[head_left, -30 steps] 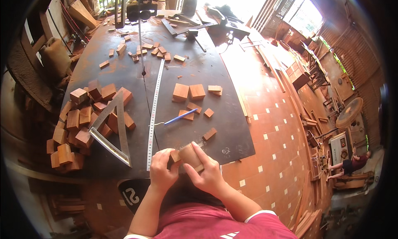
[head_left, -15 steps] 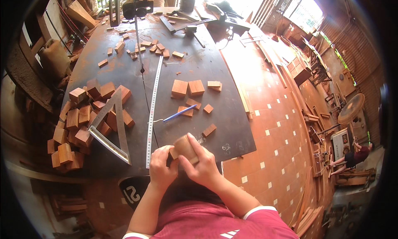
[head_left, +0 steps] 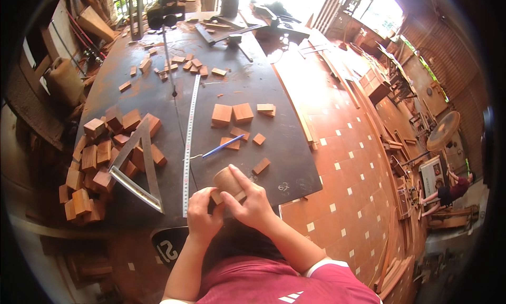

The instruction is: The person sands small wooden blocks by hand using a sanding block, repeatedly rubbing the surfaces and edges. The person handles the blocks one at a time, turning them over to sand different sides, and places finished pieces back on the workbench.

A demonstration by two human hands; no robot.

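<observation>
Near the front edge of the dark table, my left hand (head_left: 205, 212) and my right hand (head_left: 250, 201) both grip a wooden block (head_left: 227, 182) with a rounded upper outline. The left fingers pinch its lower left side; the right thumb and fingers press its right side. Just beyond it lie a blue pen (head_left: 224, 145), a small wooden block (head_left: 261, 166) and two larger wooden blocks, a left one (head_left: 222, 114) and a right one (head_left: 243, 113). A metal triangle square (head_left: 152, 164) leans on a heap of wooden blocks (head_left: 89, 156) to the left.
A white measuring tape (head_left: 190, 146) runs lengthwise on the table (head_left: 295, 156), beside a thin blade (head_left: 169, 56) rising from it. Small offcuts (head_left: 195, 64) and a metal square (head_left: 205, 34) lie farther back. Another person (head_left: 457, 190) is at far right.
The view has shifted slightly, so the tabletop things sit a little farther left. Both hands keep hold of the wooden block, which has tilted slightly and shows its rounded outline more clearly.
</observation>
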